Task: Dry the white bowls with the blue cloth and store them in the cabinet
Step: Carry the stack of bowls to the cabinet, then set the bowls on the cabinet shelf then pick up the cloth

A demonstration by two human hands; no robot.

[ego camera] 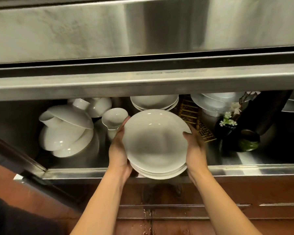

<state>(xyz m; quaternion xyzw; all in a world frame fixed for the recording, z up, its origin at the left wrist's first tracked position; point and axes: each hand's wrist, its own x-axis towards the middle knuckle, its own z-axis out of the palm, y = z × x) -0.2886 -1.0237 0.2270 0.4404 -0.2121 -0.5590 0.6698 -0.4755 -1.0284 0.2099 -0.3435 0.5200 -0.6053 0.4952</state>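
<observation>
A stack of white bowls (155, 143) is held between both hands at the open front of a steel cabinet (143, 172), just above its lower lip. My left hand (117, 150) grips the stack's left rim. My right hand (195, 148) grips the right rim, thumb over the edge. Behind the stack, another pile of white bowls (154, 101) sits on the cabinet shelf. No blue cloth is in view.
Overturned white bowls (66, 131) and small cups (115, 118) crowd the shelf's left. A gold lattice rack (193, 119), white dishes (215, 102), a dark vase with flowers (227, 128) and a green pot (249, 141) stand right. The cabinet door (15, 150) hangs open at left. Wet red floor below.
</observation>
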